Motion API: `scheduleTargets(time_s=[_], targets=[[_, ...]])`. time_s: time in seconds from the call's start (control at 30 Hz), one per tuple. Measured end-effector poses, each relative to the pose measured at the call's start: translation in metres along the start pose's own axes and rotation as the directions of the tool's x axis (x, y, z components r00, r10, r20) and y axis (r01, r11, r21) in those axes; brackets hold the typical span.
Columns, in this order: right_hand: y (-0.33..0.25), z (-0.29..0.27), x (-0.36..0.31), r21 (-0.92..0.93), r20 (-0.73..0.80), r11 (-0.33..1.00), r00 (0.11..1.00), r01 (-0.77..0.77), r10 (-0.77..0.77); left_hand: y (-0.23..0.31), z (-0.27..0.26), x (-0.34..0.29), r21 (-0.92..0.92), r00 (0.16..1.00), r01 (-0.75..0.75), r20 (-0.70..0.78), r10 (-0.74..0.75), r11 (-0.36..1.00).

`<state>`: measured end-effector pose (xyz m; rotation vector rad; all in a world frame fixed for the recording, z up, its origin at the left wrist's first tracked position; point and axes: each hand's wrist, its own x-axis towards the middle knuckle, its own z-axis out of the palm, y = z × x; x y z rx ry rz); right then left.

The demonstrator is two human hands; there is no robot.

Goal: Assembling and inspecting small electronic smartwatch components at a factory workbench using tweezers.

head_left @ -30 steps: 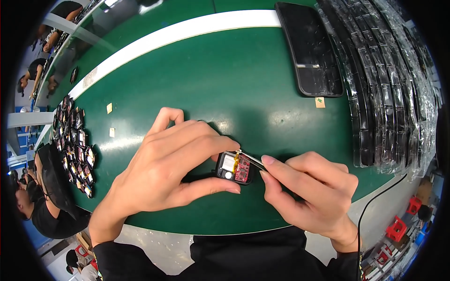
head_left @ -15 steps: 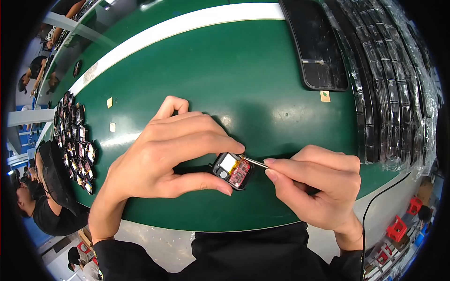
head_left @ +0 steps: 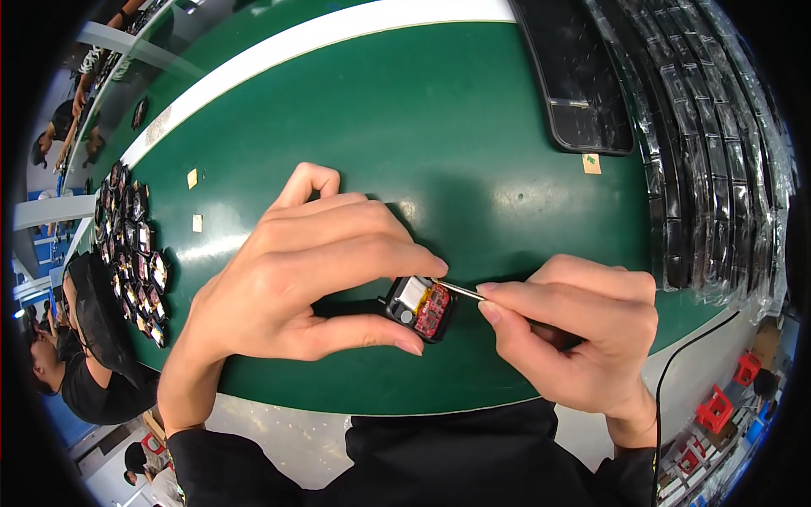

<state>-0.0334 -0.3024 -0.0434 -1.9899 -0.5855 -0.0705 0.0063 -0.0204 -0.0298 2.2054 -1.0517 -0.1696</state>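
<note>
My left hand (head_left: 308, 270) grips a small black device housing (head_left: 420, 310) between thumb and forefinger, just above the green table. Its open face shows a red circuit board (head_left: 432, 311), a silvery-white block, yellow tape and a round metallic part. In my right hand (head_left: 583, 325), thumb and forefinger pinch a thin metal tool (head_left: 461, 291), which could be tweezers or a pick. The tool's tip meets the upper right edge of the housing, beside my left fingertip. What exactly the tip touches is too small to make out.
Many similar open devices (head_left: 135, 262) crowd the table's left end. At the far right stand stacked black trays in clear plastic (head_left: 705, 169), with a black tray (head_left: 583, 110) beside them. Small paper squares (head_left: 193, 178) lie on the green table (head_left: 422, 110). A co-worker (head_left: 93, 372) sits at left.
The housing has tilted slightly in my left fingers. My right hand has shifted a little, with the tool's tip still at the housing's edge. The whole view has moved slightly.
</note>
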Motion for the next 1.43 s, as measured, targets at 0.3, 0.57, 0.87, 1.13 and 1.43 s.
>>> scheduleTargets(time_s=[0.3,0.57,0.87,1.13,1.43], targets=[[-0.003,0.000,0.000,-0.061,-0.007,0.998,1.000,0.006,-0.006,-0.002,0.000,0.001,0.037,0.998,-0.055,-0.013,0.056,0.998],[0.002,0.001,-0.002,-0.070,-0.001,0.997,0.999,0.036,-0.036,-0.001,0.000,0.003,-0.008,1.000,-0.027,0.003,0.027,1.000],[0.000,0.003,-0.004,-0.058,-0.019,0.993,0.994,0.103,-0.105,-0.001,0.001,0.000,0.019,0.998,-0.064,-0.008,0.064,0.998],[0.006,0.006,-0.001,-0.045,-0.045,0.985,0.984,0.169,-0.171,0.000,-0.001,0.001,0.022,0.999,-0.038,-0.004,0.038,0.999],[-0.004,-0.011,-0.011,0.003,-0.160,0.996,0.983,0.093,-0.092,0.005,-0.008,0.009,0.030,0.998,-0.060,0.015,0.059,0.998]])
